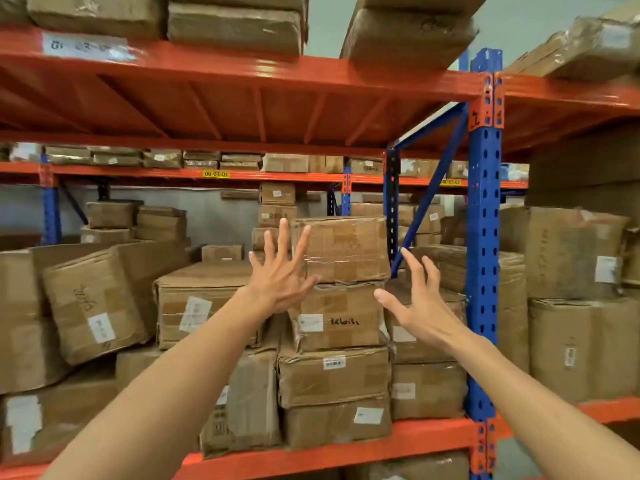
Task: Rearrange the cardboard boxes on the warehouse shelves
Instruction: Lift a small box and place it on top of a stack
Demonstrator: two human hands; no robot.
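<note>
You face a stack of cardboard boxes on an orange shelf beam (pixel 363 441), with the blue upright post (pixel 483 271) close on the right and the underside of the upper orange shelf (pixel 242 105) well above the stack. The top box (pixel 346 249), wrapped in clear tape, sits on a second box (pixel 341 315) with dark handwriting on its front; more boxes are stacked beneath these down to the beam. There is open air above the top box up to the upper shelf, and free room to its left over a lower, wide flat box (pixel 204 299). On its right, a blue diagonal brace (pixel 429 192) runs down close to the box's right edge, so that side is tight. Your left hand (pixel 282 271) is spread wide, fingers apart, at the top box's left front edge; whether it touches is unclear. Your right hand (pixel 420 303) is open too, fingers curled loosely, just right of the stack and holding nothing. The top box lies between your two hands.
</note>
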